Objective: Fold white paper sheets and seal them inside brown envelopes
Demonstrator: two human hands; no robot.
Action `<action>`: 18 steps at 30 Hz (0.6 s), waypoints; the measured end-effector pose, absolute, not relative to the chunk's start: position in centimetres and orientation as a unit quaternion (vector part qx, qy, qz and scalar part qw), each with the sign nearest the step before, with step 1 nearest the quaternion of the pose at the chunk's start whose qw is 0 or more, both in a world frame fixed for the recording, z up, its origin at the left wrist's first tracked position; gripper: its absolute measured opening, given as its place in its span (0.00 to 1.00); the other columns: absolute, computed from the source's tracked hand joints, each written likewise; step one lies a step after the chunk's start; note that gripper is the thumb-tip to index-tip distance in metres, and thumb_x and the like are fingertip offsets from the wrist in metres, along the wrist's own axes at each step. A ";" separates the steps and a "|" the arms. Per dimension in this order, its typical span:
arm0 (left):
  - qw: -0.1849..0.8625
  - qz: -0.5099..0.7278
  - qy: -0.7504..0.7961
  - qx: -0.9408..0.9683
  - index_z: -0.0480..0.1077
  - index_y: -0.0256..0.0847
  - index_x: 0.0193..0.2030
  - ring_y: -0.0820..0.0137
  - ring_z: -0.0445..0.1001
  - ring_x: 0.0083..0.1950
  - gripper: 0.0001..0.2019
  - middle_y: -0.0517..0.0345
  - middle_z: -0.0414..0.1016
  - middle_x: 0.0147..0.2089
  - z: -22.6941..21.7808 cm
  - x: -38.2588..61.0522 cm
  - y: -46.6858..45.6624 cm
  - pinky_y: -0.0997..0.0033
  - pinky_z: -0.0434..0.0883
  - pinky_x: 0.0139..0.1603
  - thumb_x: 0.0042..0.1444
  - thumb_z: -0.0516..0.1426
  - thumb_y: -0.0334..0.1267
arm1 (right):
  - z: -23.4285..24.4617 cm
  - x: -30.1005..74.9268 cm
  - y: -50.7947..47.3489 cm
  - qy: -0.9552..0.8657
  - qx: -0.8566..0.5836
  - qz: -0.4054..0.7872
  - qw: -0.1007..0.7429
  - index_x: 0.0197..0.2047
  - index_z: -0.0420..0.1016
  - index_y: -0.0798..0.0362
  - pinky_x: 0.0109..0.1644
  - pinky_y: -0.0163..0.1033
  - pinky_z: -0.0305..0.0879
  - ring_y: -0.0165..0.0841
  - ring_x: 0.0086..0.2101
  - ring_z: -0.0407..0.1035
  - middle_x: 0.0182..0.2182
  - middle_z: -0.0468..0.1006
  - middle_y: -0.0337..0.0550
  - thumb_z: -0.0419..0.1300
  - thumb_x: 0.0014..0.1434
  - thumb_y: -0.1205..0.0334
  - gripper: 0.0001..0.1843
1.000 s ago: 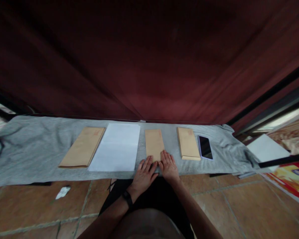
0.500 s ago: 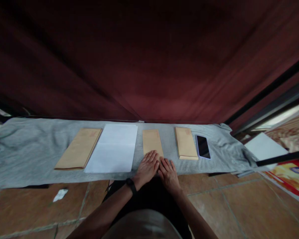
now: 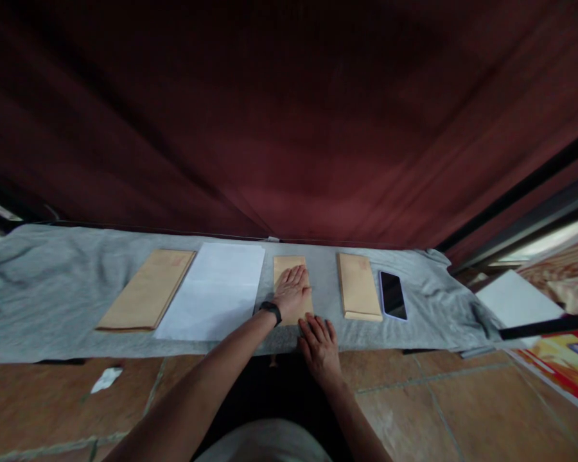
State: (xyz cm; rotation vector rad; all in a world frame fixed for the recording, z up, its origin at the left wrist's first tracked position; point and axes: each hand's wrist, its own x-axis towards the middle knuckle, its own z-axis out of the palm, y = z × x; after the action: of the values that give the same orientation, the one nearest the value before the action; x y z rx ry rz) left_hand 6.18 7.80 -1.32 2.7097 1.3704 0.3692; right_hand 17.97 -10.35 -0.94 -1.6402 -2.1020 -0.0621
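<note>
A brown paper envelope [image 3: 285,263] lies flat on the grey cloth in front of me, partly covered by my hands. My left hand [image 3: 293,290], with a black band at the wrist, rests flat across its middle, fingers stretched out. At the envelope's near right corner is my right hand [image 3: 320,343], its fingers spread and fingertips touching the paper's edge. Left of the envelope lie white paper sheets [image 3: 214,289]. To the right sits a stack of brown envelopes [image 3: 359,289].
A larger brown envelope stack [image 3: 147,292] lies at the left on the grey cloth [image 3: 52,289]. A phone [image 3: 393,295] lies right of the small stack. Behind hangs a dark red curtain [image 3: 289,160]. On the tiled floor are a white scrap [image 3: 106,380] and a colourful box [image 3: 568,359].
My left hand has slid forward up the envelope, away from me. My right hand stays near the envelope's close edge, its fingers a little further apart from the left hand.
</note>
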 end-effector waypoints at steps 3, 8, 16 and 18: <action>0.038 0.129 0.449 0.883 0.52 0.35 0.74 0.57 0.49 0.76 0.32 0.43 0.55 0.74 -1.3 6.6 9.0 0.48 0.46 0.74 0.69 0.42 0.51 | -0.9 17.8 -10.3 -0.761 -0.605 -0.022 0.232 0.69 0.64 0.44 0.70 0.54 0.51 0.41 0.63 0.63 0.65 0.69 0.44 0.51 0.71 0.60 0.24; 0.041 0.122 0.461 0.878 0.53 0.35 0.74 0.58 0.48 0.77 0.33 0.44 0.54 0.75 -1.2 6.9 10.4 0.51 0.45 0.74 0.68 0.43 0.53 | -0.9 17.7 -10.3 -0.758 -0.609 -0.017 0.234 0.69 0.64 0.44 0.70 0.54 0.51 0.41 0.63 0.63 0.66 0.68 0.43 0.50 0.71 0.59 0.24; 0.045 0.119 0.455 0.882 0.50 0.39 0.75 0.58 0.47 0.77 0.32 0.47 0.55 0.75 -1.0 6.9 10.4 0.49 0.43 0.75 0.69 0.43 0.51 | -0.6 17.5 -10.4 -0.751 -0.620 -0.020 0.226 0.67 0.66 0.44 0.69 0.53 0.51 0.41 0.63 0.64 0.64 0.70 0.43 0.52 0.70 0.61 0.24; 0.047 0.117 0.448 0.885 0.51 0.39 0.75 0.58 0.47 0.77 0.31 0.47 0.55 0.75 -1.0 6.5 9.7 0.50 0.43 0.75 0.69 0.43 0.50 | -0.6 17.5 -10.3 -0.752 -0.619 -0.019 0.227 0.67 0.66 0.43 0.69 0.53 0.52 0.41 0.62 0.64 0.64 0.70 0.43 0.52 0.70 0.60 0.24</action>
State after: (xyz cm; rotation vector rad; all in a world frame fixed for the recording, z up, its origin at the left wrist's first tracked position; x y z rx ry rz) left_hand 6.55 9.75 -1.02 2.7008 1.3668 0.3582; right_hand 17.53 -10.34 -0.58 -1.7056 -2.0721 -0.0518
